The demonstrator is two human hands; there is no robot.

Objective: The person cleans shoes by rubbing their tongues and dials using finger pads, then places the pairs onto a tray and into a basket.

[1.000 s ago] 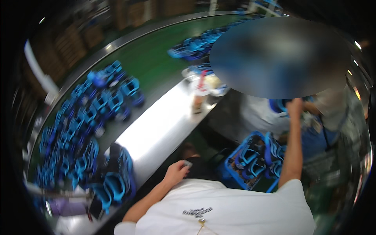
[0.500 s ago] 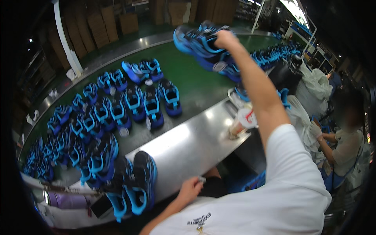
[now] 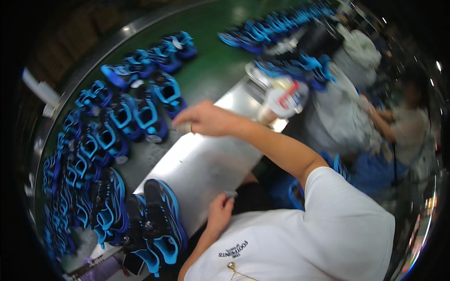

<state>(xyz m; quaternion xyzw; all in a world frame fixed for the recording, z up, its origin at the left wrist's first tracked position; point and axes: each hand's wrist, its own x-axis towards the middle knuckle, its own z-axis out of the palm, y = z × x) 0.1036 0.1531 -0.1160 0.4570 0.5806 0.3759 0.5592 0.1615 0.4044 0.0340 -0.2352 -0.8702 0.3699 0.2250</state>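
Observation:
My right hand [image 3: 200,119] reaches over the metal ledge [image 3: 194,161], its fingers extended to the left and empty, slightly blurred. Just beyond its fingertips stands a black-and-blue sneaker [image 3: 169,91], the end one in a row on the green belt [image 3: 206,56]. Farther back, a pair of matching sneakers [image 3: 178,47] sits at the end of another row. Low by my lap, my left hand [image 3: 220,210] is closed on a small grey thing [image 3: 230,193] that I cannot make out. A near pair of sneakers [image 3: 161,215] rests at the ledge's left end.
Several more sneakers line the belt at left and far right. On the ledge's right end stand a lidded cup [image 3: 281,103] and sneakers [image 3: 300,65]. White plastic bags [image 3: 340,117] and a co-worker [image 3: 405,126] are to the right. A purple bottle [image 3: 103,269] lies lower left.
My right hand has let go of the pair of sneakers, which now stands at the far row's end, and has come back toward me over the ledge. The view has shifted; my left hand stays low.

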